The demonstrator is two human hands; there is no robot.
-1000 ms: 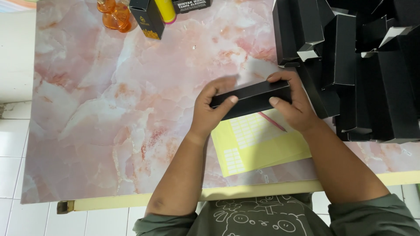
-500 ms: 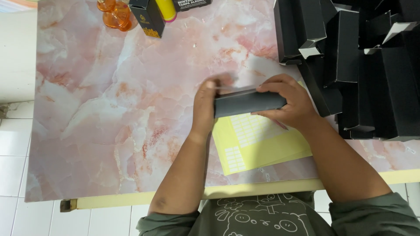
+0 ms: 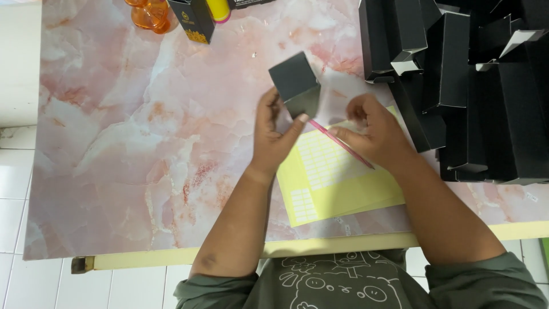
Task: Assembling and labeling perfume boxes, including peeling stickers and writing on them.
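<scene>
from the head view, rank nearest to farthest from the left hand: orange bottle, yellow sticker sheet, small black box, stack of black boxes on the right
1. small black box, held in the left hand
2. yellow sticker sheet, just right of the wrist
3. stack of black boxes, far right
4. orange bottle, top left edge

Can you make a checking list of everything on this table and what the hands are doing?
Surface: pink marbled tabletop with a pale yellow front edge.
Job's things: small black box held up on end; yellow label sheet flat beneath the hands; thin pink stick lying over the sheet.
Clutter: pile of black boxes at the right; orange plastic thing, another black box and a yellow tube along the far edge.
Hands: left hand grips the small black box; right hand rests on the pink stick.
Cables: nothing seen.
Surroundings: white floor tiles on the left.
</scene>
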